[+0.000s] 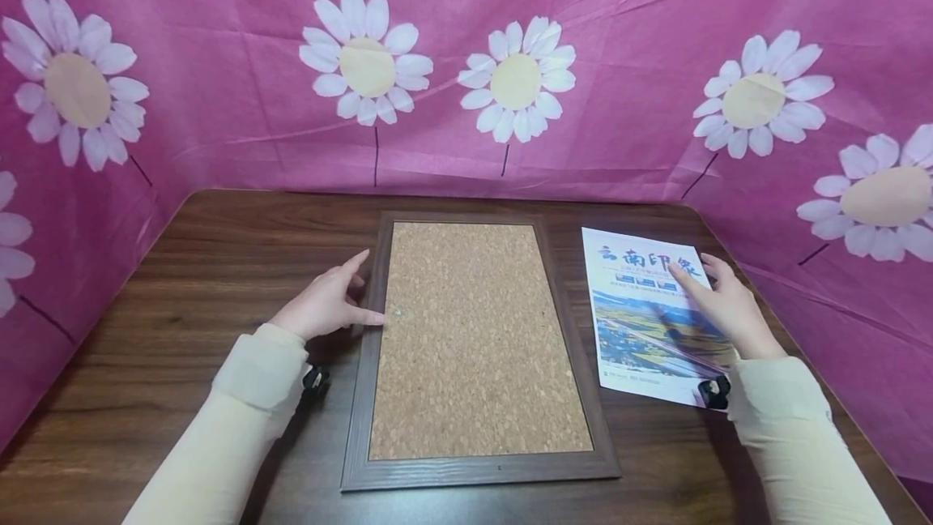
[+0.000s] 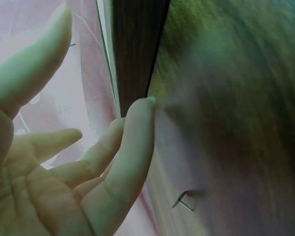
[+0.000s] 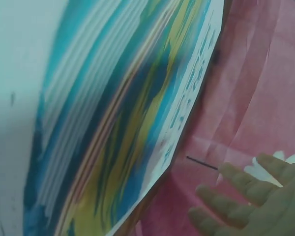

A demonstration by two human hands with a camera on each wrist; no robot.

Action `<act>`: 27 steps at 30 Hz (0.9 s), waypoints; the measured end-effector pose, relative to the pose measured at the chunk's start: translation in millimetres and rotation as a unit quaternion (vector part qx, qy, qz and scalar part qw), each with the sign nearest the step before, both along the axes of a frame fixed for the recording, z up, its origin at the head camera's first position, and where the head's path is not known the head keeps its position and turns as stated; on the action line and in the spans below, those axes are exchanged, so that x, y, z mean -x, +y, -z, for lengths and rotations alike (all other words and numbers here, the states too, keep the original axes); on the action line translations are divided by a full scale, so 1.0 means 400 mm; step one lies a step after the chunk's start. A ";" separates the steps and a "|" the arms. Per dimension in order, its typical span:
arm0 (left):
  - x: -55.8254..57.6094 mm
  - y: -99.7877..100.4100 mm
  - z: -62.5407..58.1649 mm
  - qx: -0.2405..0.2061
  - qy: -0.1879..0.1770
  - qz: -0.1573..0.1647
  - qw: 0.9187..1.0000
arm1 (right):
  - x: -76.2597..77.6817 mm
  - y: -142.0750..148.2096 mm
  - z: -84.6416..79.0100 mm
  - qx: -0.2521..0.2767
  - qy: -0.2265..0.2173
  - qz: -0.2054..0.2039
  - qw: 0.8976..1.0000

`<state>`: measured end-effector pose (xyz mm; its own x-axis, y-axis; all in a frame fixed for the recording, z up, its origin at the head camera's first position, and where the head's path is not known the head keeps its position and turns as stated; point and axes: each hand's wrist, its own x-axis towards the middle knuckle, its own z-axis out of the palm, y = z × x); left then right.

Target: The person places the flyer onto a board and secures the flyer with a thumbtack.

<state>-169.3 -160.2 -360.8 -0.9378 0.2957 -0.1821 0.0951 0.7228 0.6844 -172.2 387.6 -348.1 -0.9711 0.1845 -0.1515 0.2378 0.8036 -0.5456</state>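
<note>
A cork board (image 1: pixel 477 339) in a dark wooden frame (image 1: pixel 481 472) lies in the middle of the table. Beside its left side is my left hand (image 1: pixel 328 298), with thumb and forefinger spread and their tips right at the frame's edge. At the right lies a printed poster (image 1: pixel 627 347) with large blue Chinese lettering and a coloured landscape. My right hand (image 1: pixel 729 306) is over the poster's right edge, its thumb above the lettering. In the right wrist view, the fingers (image 3: pixel 246 196) extend apart from the paper (image 3: pixel 113 108).
The dark wood table (image 1: pixel 168 363) runs under everything. A pink cloth (image 1: pixel 240 63) with white daisies (image 1: pixel 368 67) hangs around its back and sides. A small pin-like thing (image 2: pixel 182 199) shows against brown wood in the left wrist view.
</note>
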 end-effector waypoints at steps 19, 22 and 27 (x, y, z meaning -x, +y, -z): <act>0.002 0.008 0.019 -0.053 -0.052 0.019 0.997 | -0.002 0.091 0.045 0.052 -0.091 0.037 0.994; 0.002 0.008 0.022 -0.068 -0.061 0.014 0.996 | -0.003 0.103 0.052 0.048 -0.092 0.050 0.993; 0.003 0.009 0.025 -0.074 -0.071 0.011 0.995 | -0.009 0.126 0.059 0.054 -0.106 0.078 0.990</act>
<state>-170.4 -156.7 -370.9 -0.8986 0.3502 -0.2643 0.0056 0.6115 0.7912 -168.6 437.9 -371.7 -0.8763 0.3008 -0.3763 0.4726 0.6879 -0.5508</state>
